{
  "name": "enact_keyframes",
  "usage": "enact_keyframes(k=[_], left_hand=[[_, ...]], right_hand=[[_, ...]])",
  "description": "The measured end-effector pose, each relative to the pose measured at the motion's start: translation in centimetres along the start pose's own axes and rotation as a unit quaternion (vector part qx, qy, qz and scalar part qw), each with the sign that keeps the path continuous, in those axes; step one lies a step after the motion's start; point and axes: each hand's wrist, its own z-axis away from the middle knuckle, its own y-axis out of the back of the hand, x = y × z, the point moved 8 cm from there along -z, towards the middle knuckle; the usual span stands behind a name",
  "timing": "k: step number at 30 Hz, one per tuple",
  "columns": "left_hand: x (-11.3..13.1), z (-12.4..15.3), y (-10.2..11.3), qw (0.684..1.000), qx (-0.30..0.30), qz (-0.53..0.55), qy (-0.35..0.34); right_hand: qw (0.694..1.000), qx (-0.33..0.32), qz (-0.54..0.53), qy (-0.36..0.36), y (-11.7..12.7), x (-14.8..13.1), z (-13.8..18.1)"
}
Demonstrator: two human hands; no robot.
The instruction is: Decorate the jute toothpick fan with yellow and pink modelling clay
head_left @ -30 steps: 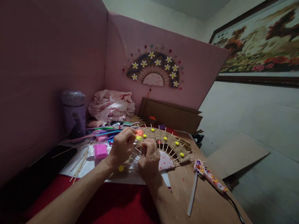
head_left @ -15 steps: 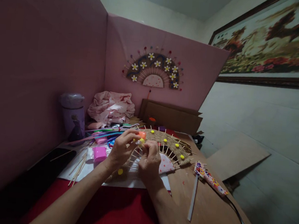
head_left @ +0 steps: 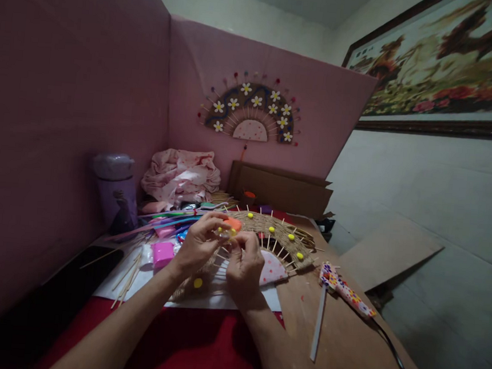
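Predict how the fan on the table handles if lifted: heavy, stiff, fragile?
Probably light: the fan has thin sticks for ribs. Perhaps fairly stiff, since they join the woven band to the spotted centre. Likely fragile where sticks jut out bare.

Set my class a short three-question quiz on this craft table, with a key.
1. True or false: the flower-patterned glue gun lies right of the twine-covered fan.
2. What decorates the mounted fan? A) green leaves B) white flowers C) red buttons
3. Fill in: just above the yellow bits by the left hand shows a piece coloured ____.
Key: 1. True; 2. B; 3. orange
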Motion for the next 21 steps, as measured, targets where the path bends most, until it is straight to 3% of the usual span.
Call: enact_keyframes(k=[3,6,13,21], left_hand=[[-0.9,-0.2,-0.5,0.996,-0.035,0.068,0.05],[-1.7,-0.1,-0.8,0.991,-0.04,0.1,0.085],[-2.4,0.2,-1.1,0.978,-0.044,0.146,0.144],[-2.5,0.5,-0.6,0.986,-0.036,0.041,0.158]], right_hand=[[0.995,0.003,-0.021,-0.097,0.2,1.7,-0.2],[0.99,-0.001,-0.044,-0.132,0.2,2.3,-0.2],[0.99,-0.048,-0.053,-0.125,-0.4,1.7,0.0],[0.99,-0.059,-0.066,-0.105,-0.5,0.9,-0.1]])
